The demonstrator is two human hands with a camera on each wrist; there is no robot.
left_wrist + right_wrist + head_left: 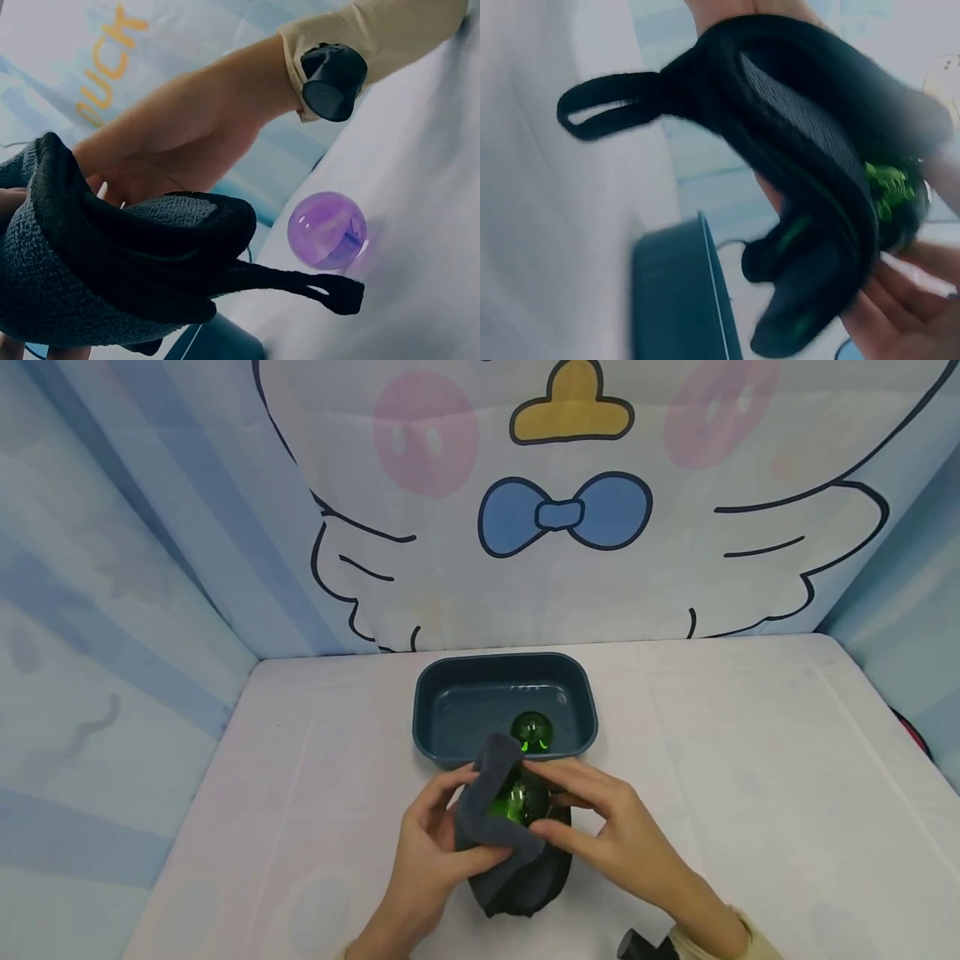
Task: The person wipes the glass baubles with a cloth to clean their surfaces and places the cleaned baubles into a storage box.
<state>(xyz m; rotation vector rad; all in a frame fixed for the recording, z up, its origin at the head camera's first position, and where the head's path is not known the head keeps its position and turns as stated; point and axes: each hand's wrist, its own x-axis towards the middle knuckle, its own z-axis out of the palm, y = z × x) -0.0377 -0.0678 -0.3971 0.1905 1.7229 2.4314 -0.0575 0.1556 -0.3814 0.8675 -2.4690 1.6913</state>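
Note:
In the head view a dark grey cloth (474,827) with a hanging loop is folded around a clear green ball (519,797). My left hand (427,860) grips the cloth from the left, thumb across its near fold. From the right, my right hand (611,822) holds the ball between its thumb and fingers. The ball's lower part is hidden in the cloth. The left wrist view shows the cloth (90,277) in front of my right hand (180,150); in the right wrist view green shows inside the fold (889,191).
Behind the hands stands a dark teal basin (431,706), with another green ball (532,731) inside at its near right. A purple ball (327,230) sits on the white tabletop in the left wrist view. Printed curtains (562,593) border the table's back and sides.

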